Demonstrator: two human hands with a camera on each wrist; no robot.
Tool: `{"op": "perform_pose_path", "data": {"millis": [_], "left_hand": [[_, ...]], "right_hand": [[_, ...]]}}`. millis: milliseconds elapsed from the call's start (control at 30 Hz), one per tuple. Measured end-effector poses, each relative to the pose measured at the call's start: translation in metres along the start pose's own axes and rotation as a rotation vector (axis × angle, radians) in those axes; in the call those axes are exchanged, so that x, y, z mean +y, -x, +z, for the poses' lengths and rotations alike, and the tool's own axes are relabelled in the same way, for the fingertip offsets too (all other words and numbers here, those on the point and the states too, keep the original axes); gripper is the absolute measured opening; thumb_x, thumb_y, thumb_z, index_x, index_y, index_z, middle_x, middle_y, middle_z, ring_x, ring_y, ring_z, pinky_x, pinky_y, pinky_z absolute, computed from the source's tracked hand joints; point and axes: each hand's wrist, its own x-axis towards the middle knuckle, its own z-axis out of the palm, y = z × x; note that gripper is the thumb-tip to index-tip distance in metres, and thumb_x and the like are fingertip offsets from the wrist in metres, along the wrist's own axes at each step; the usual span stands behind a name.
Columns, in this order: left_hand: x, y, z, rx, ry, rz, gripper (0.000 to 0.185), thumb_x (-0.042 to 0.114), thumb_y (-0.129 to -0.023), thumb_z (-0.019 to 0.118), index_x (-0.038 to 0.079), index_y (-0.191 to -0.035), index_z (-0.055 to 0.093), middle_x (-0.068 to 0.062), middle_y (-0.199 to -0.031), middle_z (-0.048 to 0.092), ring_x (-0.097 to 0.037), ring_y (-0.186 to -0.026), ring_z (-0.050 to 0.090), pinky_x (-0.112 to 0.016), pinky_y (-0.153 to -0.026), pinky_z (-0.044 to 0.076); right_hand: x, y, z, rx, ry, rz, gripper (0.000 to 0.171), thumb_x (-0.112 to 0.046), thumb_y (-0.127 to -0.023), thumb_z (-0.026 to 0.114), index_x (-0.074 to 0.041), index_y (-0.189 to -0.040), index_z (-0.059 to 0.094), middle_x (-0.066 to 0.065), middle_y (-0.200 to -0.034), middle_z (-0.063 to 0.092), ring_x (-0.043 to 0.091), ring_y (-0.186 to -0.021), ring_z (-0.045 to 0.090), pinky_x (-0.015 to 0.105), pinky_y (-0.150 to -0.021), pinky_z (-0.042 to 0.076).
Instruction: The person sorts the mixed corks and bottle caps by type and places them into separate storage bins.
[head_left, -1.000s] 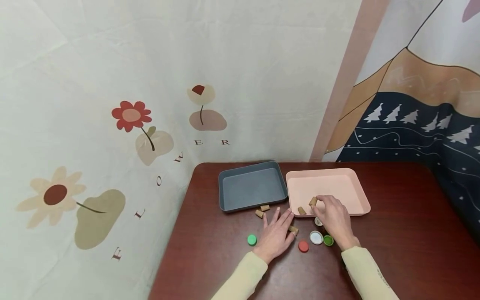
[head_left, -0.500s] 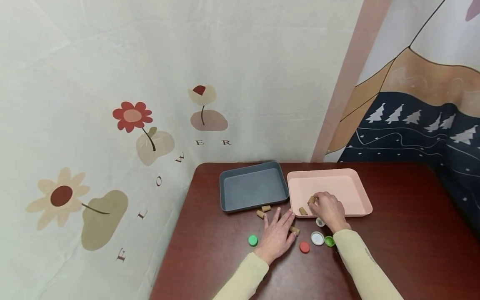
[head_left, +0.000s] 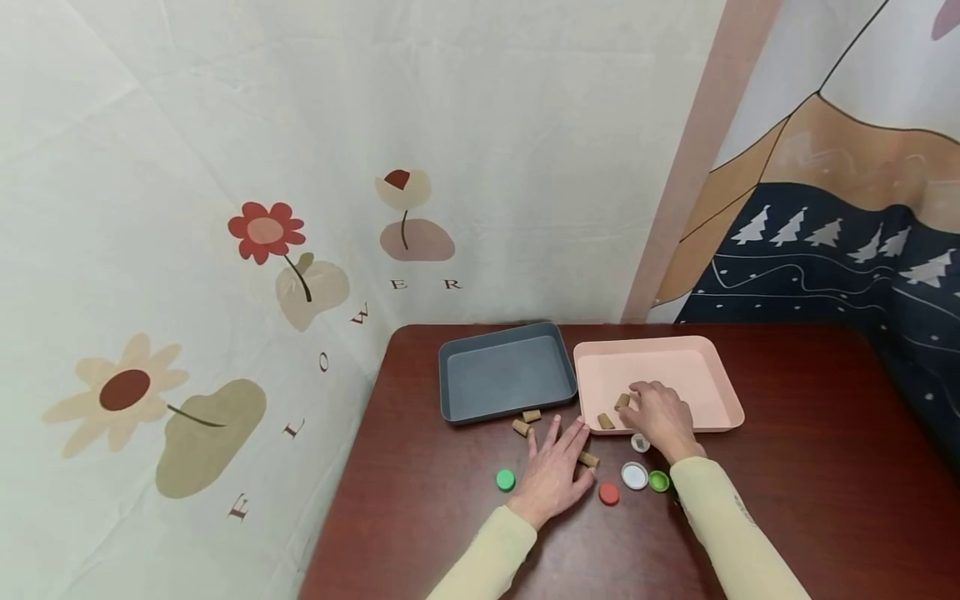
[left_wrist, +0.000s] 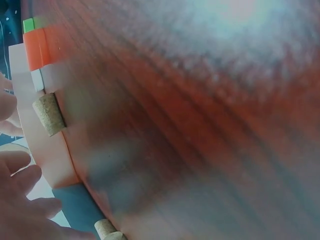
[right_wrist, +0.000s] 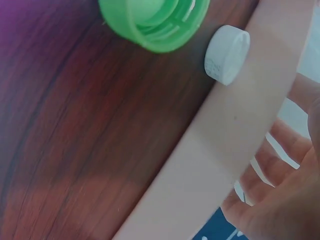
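Head view first: my right hand [head_left: 662,419] reaches over the pink tray [head_left: 705,358], thumb and index around a cork [head_left: 622,402] on its near left side. I cannot tell whether my fingers pinch it or have let go. Its long axis runs slantwise, the far end leaning to the right. Nearer the wall, a second cork [head_left: 606,422] tilts the other way, its far end to the left.

My left hand [head_left: 551,475] lies with fingers spread and straight, gripping nothing; a third cork [head_left: 590,459] sits beside it between index and thumb, lying mostly crosswise, its right end slightly nearer me. Two more corks [head_left: 521,427] lie just in front of the blue-grey tray [head_left: 506,375].

Around us is a dark reddish-brown table [head_left: 802,467], glossy, with a green cap [head_left: 506,480], a red cap [head_left: 609,493] and a white cap [head_left: 634,476] on it. Behind hangs a pale cloth [head_left: 540,167] printed with flowers and letters; to the right, a navy patch [head_left: 810,275] bears white trees.
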Motion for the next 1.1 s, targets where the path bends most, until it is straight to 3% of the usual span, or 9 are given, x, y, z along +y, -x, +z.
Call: {"op": "perform_pose_path", "data": {"millis": [200,567,867,1100], "left_hand": [[-0.003,0.005,-0.007,0.027,0.065,-0.020,0.066,0.047,-0.100,0.059,0.016,-0.158,0.046,0.001,-0.165,0.038,-0.030,-0.154,0.030,-0.068,-0.113,0.031],[-0.020,0.021,-0.014,0.177,0.201,-0.071,0.060,0.037,-0.098,0.065,0.011,-0.151,0.053,-0.004,-0.160,0.046,-0.035,-0.149,0.039,-0.069,-0.112,0.033],[-0.038,0.036,-0.015,0.261,0.317,-0.124,0.060,0.030,-0.095,0.068,0.008,-0.149,0.055,-0.013,-0.156,0.049,-0.039,-0.147,0.040,-0.069,-0.112,0.032],[-0.051,0.046,-0.019,0.264,0.338,-0.176,0.059,0.031,-0.095,0.068,0.008,-0.149,0.055,-0.011,-0.157,0.049,-0.038,-0.148,0.038,-0.069,-0.114,0.030]], "right_hand": [[-0.004,0.019,-0.007,0.132,-0.058,-0.056,0.044,-0.028,-0.094,0.076,0.003,-0.125,0.070,0.027,-0.122,0.067,0.050,-0.112,0.060,0.066,-0.090,0.047],[-0.016,0.062,0.004,0.321,-0.075,-0.213,0.036,-0.027,-0.091,0.077,-0.001,-0.116,0.075,0.018,-0.112,0.073,0.042,-0.106,0.066,0.061,-0.086,0.050],[-0.024,0.081,0.022,0.379,-0.008,-0.360,0.031,-0.031,-0.085,0.081,-0.007,-0.105,0.077,0.009,-0.102,0.072,0.036,-0.100,0.067,0.058,-0.082,0.051],[-0.027,0.085,0.029,0.370,0.038,-0.375,0.033,-0.032,-0.083,0.083,-0.007,-0.104,0.077,0.010,-0.103,0.073,0.036,-0.099,0.067,0.057,-0.081,0.052]]}}
